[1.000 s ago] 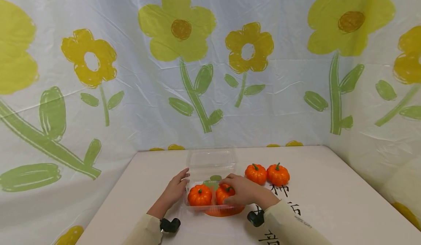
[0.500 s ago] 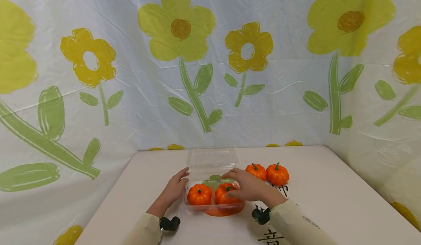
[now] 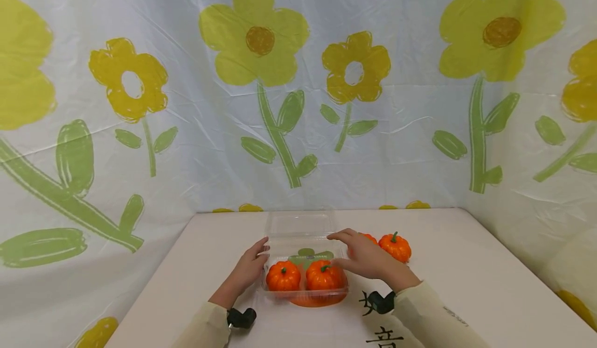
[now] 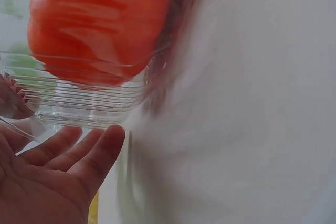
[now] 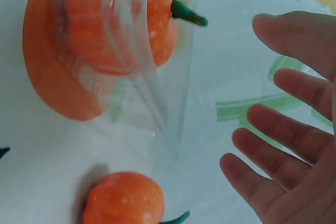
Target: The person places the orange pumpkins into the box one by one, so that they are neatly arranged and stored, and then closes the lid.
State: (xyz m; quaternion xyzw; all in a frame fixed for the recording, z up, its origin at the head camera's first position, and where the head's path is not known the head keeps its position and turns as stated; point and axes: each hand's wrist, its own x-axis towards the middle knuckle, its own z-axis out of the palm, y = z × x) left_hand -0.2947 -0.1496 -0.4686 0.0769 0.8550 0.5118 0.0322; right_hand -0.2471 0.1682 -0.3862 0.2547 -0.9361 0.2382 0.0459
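A clear plastic clamshell box (image 3: 275, 293) lies on the table with its lid (image 3: 300, 224) folded back. Inside, side by side, sit two small orange toy pumpkins with green stems: the left pumpkin (image 3: 283, 277) and the right pumpkin (image 3: 322, 276). My left hand (image 3: 248, 269) rests at the box's left side, fingertips against the ribbed wall (image 4: 84, 100) in the left wrist view. My right hand (image 3: 366, 254) hovers above the box's right edge, fingers spread and holding nothing. In the right wrist view its fingers are apart from the right pumpkin (image 5: 163, 19).
Beyond my right hand, two more pumpkins stand on the table: one (image 3: 395, 248) in full view, the other (image 3: 370, 237) mostly hidden by the hand. Black characters (image 3: 384, 335) and an orange printed shape (image 3: 319, 300) mark the tabletop. A flowered curtain (image 3: 401, 145) encloses the table.
My right hand has let go of the right pumpkin and moved up and right, leaving the pumpkin in the box. The left hand stays at the box's side.
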